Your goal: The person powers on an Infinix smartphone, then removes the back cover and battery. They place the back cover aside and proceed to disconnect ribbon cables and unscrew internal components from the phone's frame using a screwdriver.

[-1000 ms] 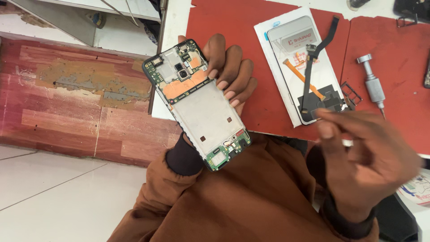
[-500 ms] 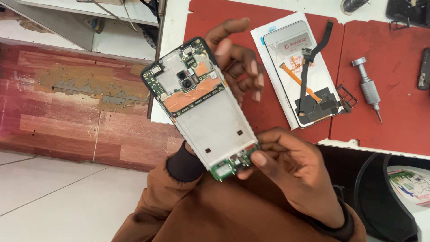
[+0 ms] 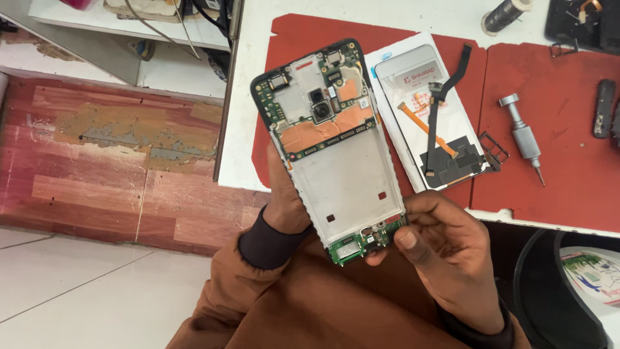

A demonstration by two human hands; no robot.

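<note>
Item: opened phone frame, back cover off, held tilted in front of me over the near edge of the white bench, its top toward 11 o'clock. My left hand cradles it from behind, fingers closed round the frame's left edge and mostly hidden under it. My right hand meets it at the frame's 6 o'clock end, thumb and fingertips closed on the small green board at the bottom; whether anything is nipped between the fingertips I cannot tell. Fitted parts visible: main board with camera module at the 12 o'clock end, copper-coloured shielding below it, and a bare pale battery bay in the middle. On the red work mat, at 3 o'clock from the frame: a white sleeve carrying a replacement screen, a black flex cable draped over it, then a small metal screwdriver farther right, well apart from both hands. Step in hand, by my judgement: working at the lower board, seating or freeing a part there. The next move would call for a light, steady pinch at that bottom edge while my left hand keeps the frame from rocking.
</note>
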